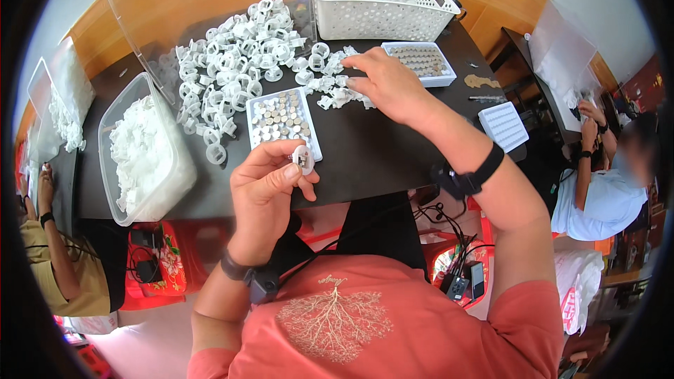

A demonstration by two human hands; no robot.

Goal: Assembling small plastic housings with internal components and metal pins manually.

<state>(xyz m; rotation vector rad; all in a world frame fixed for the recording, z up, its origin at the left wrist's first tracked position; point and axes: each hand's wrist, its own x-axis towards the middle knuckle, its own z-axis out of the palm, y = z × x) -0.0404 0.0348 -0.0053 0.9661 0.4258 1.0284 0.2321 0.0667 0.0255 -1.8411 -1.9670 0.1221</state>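
Observation:
My left hand (263, 186) is raised above the table's near edge. Its thumb and fingers pinch a round translucent plastic piece (303, 159) with small metal bits in its middle. Behind it lies a shallow white tray (315, 149) of silvery round discs. My right hand (393, 88) reaches across the table, its thumb and forefinger apart over a small heap of white plastic parts (326, 85); nothing shows between them. To the left of that heap spreads a big pile of round translucent plastic pieces (235, 56).
A clear bin (179, 175) of white parts stands at the left. At the back are a perforated white basket (382, 21) and a white tray of discs in rows (441, 82). A ridged white tray (503, 126) lies right. People work at tables on both sides.

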